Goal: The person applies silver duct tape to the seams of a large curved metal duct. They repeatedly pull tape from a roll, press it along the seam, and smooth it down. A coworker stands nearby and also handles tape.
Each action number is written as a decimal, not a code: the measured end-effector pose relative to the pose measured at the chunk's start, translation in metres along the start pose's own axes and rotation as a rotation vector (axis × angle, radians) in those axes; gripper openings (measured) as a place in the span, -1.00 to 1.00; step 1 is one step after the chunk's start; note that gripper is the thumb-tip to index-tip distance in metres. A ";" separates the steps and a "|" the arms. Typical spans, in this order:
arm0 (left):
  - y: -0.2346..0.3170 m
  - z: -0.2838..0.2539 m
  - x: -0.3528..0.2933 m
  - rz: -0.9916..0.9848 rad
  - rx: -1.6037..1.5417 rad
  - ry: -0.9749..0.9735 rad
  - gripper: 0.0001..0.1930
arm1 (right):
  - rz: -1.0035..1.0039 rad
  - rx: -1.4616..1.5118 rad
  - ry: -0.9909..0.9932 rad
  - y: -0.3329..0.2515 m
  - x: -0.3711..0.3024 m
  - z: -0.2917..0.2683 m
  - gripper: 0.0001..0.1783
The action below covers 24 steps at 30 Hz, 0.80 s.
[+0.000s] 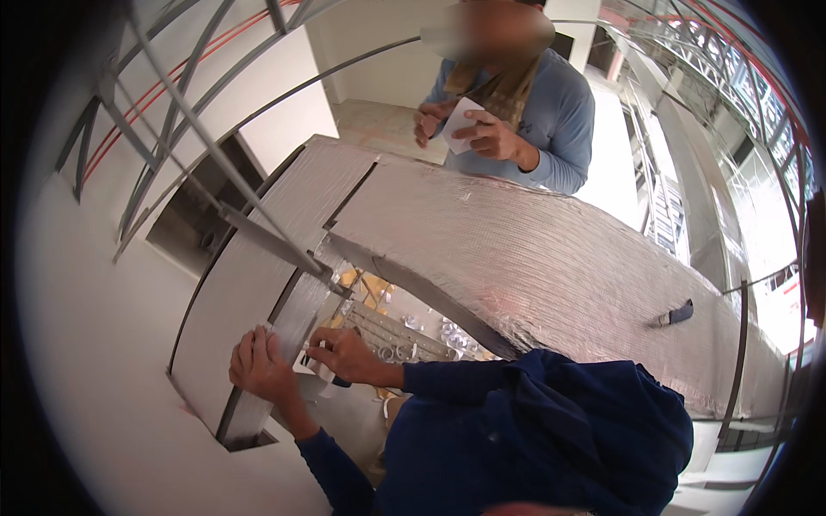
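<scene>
My left hand [262, 365] lies on a silvery foil-faced strip [297, 314] that crosses the duct section at the left, its fingers stretched over the surface. Close beside it, my right hand [344, 354] is closed in a pinch at the strip's edge. Something pale and something dark blue show just below the right fingers, too small to make out. The foil-wrapped duct [516, 249] runs from the left across to the far right. Dark bands mark the seams on either side of the strip.
Across the duct a person [516, 120] in a blue shirt holds a white card-like piece [463, 125]. A brush-like tool with a dark handle [675, 316] lies on the duct. A metal rod [284, 245] slants down to a bracket. Below, a gap shows scattered items.
</scene>
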State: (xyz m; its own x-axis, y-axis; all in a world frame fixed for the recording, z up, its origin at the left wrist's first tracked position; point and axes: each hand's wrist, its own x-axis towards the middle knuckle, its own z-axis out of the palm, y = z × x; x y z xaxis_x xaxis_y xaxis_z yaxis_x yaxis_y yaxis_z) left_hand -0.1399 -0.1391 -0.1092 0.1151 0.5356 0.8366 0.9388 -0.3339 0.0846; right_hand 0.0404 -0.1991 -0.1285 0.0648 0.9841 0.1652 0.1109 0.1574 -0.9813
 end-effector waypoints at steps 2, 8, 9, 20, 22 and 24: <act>0.000 0.008 -0.001 0.042 0.040 0.073 -0.76 | 0.069 0.029 -0.031 0.002 0.000 0.003 -0.77; -0.004 0.018 -0.007 -0.026 0.032 0.061 -0.85 | 0.043 0.131 0.005 0.017 0.007 0.001 -0.83; -0.004 0.015 -0.007 -0.049 -0.008 0.050 -0.82 | 0.038 0.107 -0.013 0.018 0.010 0.000 -0.82; 0.020 -0.002 0.013 -0.166 -0.058 -0.005 -0.69 | 0.133 0.187 0.003 0.013 0.006 -0.010 -0.85; 0.019 -0.001 0.012 -0.156 -0.050 -0.018 -0.67 | 0.125 0.181 0.006 0.013 0.008 -0.009 -0.85; 0.018 0.000 0.011 -0.117 -0.051 -0.014 -0.67 | 0.116 0.172 0.006 0.012 0.010 -0.010 -0.85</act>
State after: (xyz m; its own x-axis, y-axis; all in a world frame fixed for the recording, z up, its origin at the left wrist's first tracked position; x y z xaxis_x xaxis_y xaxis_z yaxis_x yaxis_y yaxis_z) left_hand -0.1215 -0.1395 -0.0987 0.0104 0.5837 0.8119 0.9285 -0.3071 0.2089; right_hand 0.0528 -0.1879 -0.1377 0.0732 0.9960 0.0506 -0.0687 0.0556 -0.9961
